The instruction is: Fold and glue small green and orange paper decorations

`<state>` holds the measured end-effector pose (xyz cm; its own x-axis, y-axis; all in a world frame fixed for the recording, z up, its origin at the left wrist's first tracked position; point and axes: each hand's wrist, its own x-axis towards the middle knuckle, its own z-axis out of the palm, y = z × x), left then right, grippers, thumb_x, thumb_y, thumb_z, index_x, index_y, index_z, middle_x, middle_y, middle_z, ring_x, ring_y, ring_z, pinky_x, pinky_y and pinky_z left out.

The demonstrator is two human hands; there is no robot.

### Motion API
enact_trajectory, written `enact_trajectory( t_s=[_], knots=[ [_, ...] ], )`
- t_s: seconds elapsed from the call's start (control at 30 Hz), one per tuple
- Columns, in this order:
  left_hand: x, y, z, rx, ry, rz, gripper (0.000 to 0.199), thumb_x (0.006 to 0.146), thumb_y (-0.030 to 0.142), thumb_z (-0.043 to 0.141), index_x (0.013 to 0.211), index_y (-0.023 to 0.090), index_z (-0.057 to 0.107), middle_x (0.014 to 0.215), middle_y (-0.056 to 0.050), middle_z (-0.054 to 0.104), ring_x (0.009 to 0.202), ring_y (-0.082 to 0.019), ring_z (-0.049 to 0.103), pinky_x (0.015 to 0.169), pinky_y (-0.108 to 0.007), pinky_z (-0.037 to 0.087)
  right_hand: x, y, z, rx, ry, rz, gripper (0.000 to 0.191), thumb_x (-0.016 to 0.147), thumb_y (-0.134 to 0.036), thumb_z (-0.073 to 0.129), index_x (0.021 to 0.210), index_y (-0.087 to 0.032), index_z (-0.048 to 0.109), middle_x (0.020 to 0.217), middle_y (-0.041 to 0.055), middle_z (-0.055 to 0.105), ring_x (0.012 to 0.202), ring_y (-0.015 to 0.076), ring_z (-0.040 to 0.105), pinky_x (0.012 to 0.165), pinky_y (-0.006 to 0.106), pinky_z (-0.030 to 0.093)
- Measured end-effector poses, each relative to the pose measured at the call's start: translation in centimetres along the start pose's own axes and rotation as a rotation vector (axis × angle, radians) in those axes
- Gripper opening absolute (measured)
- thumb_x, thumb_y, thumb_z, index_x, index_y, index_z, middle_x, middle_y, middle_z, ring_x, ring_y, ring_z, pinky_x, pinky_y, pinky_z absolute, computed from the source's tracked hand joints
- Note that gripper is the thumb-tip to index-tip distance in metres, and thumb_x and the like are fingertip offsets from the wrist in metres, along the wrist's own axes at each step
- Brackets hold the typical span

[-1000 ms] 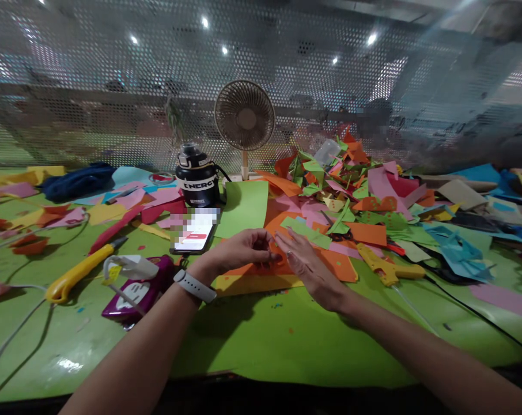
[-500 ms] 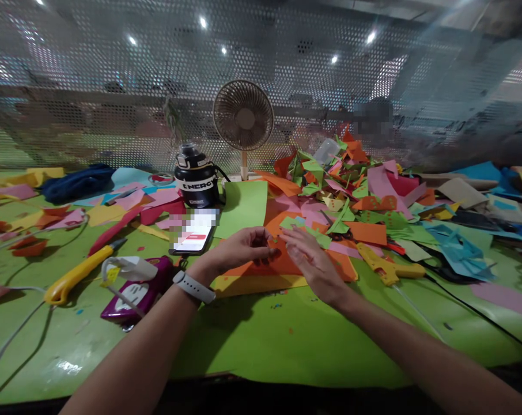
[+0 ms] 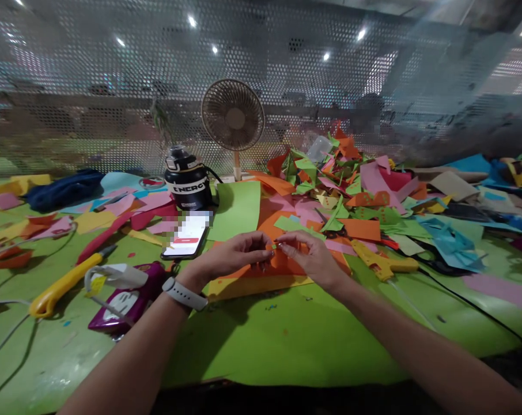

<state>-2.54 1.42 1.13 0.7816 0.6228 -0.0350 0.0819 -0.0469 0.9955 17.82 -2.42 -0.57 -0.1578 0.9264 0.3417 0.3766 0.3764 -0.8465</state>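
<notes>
Noting position first: a tiny green piece (image 3: 275, 246) sits between the fingertips of the left hand (image 3: 239, 252) and the right hand (image 3: 315, 259), to the right of the left thumb and to the left of the right one, about equally near both. Its long axis is too small to make out. Left hand: thumb and fingers curled, tips close together; right hand: thumb and forefinger brought near each other, aimed leftward. Cannot tell which of the two, or whether both, pinch the piece, since the fingers partly cover it. Below them lies orange paper (image 3: 289, 268), with a yellow sheet (image 3: 244, 288) showing along its near edge; contact between hands and paper unclear. Around: green sheet (image 3: 240, 210) beyond the left hand, phone (image 3: 184, 241) to its left, black bottle (image 3: 187, 187) behind the phone, fan (image 3: 234, 118) at the back. Nearer on the left, a purple case (image 3: 144, 293) beside the left wrist, then a yellow-handled tool (image 3: 64, 285) further out on the bench (image 3: 287, 351). Right side: glue gun (image 3: 379, 262) near the right hand but apart from it, scrap heap (image 3: 343, 173) farther back. Closest obstruction, in my judgement: the opposing fingertips themselves, crowded round the piece
</notes>
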Motion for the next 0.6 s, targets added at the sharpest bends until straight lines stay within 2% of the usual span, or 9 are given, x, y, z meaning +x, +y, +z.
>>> enact_trajectory(
  t_s=[0.17, 0.33, 0.6],
  knots=[
    [0.07, 0.23, 0.28, 0.003, 0.011, -0.023, 0.015, 0.086, 0.031, 0.061, 0.089, 0.018, 0.055, 0.078, 0.002, 0.057, 0.069, -0.011, 0.051, 0.066, -0.027, 0.042, 0.19, 0.43, 0.12, 0.08, 0.016, 0.01, 0.014, 0.08, -0.031, 0.067, 0.09, -0.021, 0.065, 0.093, 0.0026, 0.069, 0.093, 0.0182, 0.061, 0.091, 0.036, 0.045],
    [0.11, 0.04, 0.37, -0.006, 0.021, -0.012, 0.018, 0.084, 0.034, 0.062, 0.089, 0.018, 0.054, 0.079, 0.002, 0.057, 0.068, -0.011, 0.051, 0.066, -0.028, 0.043, 0.11, 0.7, 0.08, 0.048, 0.048, -0.039, 0.012, 0.079, -0.032, 0.069, 0.084, -0.022, 0.063, 0.099, 0.0046, 0.067, 0.109, 0.0214, 0.057, 0.099, 0.04, 0.039],
    [0.19, -0.28, 0.27, 0.05, 0.022, -0.022, 0.021, 0.084, 0.036, 0.062, 0.089, 0.018, 0.054, 0.078, 0.001, 0.057, 0.069, -0.012, 0.052, 0.066, -0.027, 0.043, 0.11, 0.4, -0.01, 0.021, -0.004, 0.021, 0.012, 0.078, -0.034, 0.068, 0.078, -0.022, 0.066, 0.109, 0.0081, 0.066, 0.118, 0.0241, 0.052, 0.106, 0.047, 0.032]
  ],
)
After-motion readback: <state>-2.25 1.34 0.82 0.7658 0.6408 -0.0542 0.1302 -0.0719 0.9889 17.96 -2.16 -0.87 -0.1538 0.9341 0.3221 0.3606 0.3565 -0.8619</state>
